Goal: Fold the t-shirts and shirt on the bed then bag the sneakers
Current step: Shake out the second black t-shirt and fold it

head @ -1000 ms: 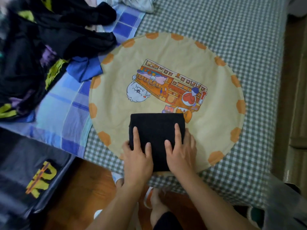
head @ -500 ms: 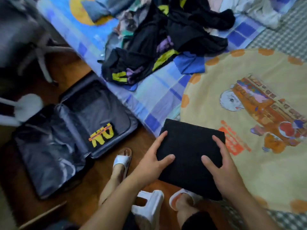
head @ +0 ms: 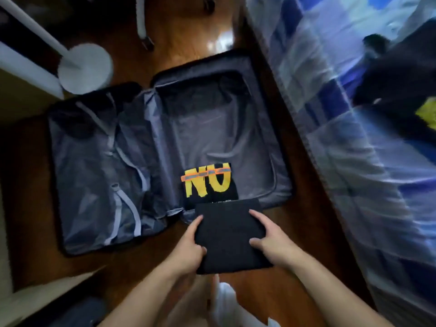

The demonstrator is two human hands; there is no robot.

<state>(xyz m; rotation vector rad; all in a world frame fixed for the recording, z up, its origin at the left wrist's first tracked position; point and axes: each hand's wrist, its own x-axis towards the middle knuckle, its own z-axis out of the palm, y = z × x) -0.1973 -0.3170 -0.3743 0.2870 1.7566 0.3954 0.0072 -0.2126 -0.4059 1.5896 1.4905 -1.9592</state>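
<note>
A folded black t-shirt (head: 230,234) hangs over the floor at the near edge of an open suitcase (head: 219,128). My left hand (head: 191,246) grips its left side and my right hand (head: 271,237) grips its right side, thumbs on top. Inside the suitcase's right half lies another folded black t-shirt with yellow letters (head: 208,182). A heap of unfolded dark clothes (head: 396,88) lies on the bed at the right, blurred.
The bed (head: 354,147) with a blue checked cover runs along the right. A white round stand base (head: 85,68) sits on the wooden floor (head: 304,190) beyond the suitcase. My feet in white sandals (head: 224,300) are below the hands.
Both hands lifted the folded black t-shirt off the bed and carried it left, over the suitcase's edge. The view swung from the bed to the floor.
</note>
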